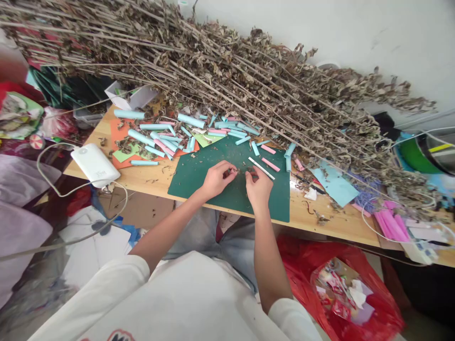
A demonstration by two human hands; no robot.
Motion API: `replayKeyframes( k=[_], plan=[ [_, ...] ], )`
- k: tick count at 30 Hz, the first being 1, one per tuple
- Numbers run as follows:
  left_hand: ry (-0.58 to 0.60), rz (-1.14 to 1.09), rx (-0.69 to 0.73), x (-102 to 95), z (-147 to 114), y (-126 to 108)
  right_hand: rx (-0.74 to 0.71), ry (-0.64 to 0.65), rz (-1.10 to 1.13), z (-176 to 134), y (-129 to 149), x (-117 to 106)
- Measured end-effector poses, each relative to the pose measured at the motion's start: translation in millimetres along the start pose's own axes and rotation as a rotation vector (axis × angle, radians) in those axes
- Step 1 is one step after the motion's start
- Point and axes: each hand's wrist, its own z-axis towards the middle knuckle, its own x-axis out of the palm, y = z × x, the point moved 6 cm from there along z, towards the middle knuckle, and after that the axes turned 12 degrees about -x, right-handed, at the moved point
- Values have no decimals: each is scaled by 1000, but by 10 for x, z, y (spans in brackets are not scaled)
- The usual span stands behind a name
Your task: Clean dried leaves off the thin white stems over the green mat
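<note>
My left hand [217, 180] is over a dark green cutting mat [227, 198], thumb and index finger pinched together. A tiny dark bit may sit at those fingertips, too small to name. Close by on the right, my right hand [259, 188] has its fingers curled and pressed together; what they hold, if anything, is hidden. Just beyond its knuckles lies a thin white stick [261, 168] on the mat. Pink paper rolls [270, 164] rest past the stick. Light blue paper rolls [191, 121] are heaped along the mat's far left edge. Dark crumbs dot the mat.
Dried leafy stalks [220, 71] spread across the back of the wooden table [156, 184]. A white power bank [94, 165] with a cable lies at left. Light blue paper [336, 182] is at right. Below hangs a red plastic bag [377, 284] with scraps inside.
</note>
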Motion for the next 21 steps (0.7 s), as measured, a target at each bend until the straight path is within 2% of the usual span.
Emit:
replayKeyframes(
  k=[2, 6, 8, 12, 15, 18, 21],
  plan=[
    [3, 6, -2, 3, -1, 4, -37, 13, 21, -20, 82, -8],
    [17, 29, 18, 6, -10, -7, 86, 152, 449, -45, 91, 204],
    [25, 38, 30, 8, -14, -16, 147, 156, 543, -33, 42, 273],
    [36, 41, 51, 14, -18, -33, 199, 130, 592, -3, -48, 306],
    [36, 35, 49, 18, -14, -27, 189, 36, 610, 16, -76, 237],
    [29, 5, 49, 22, -6, -6, 147, -55, 585, 28, -53, 145],
    [17, -22, 59, 24, 1, 11, 51, -66, 514, 28, 61, 81]
  ],
)
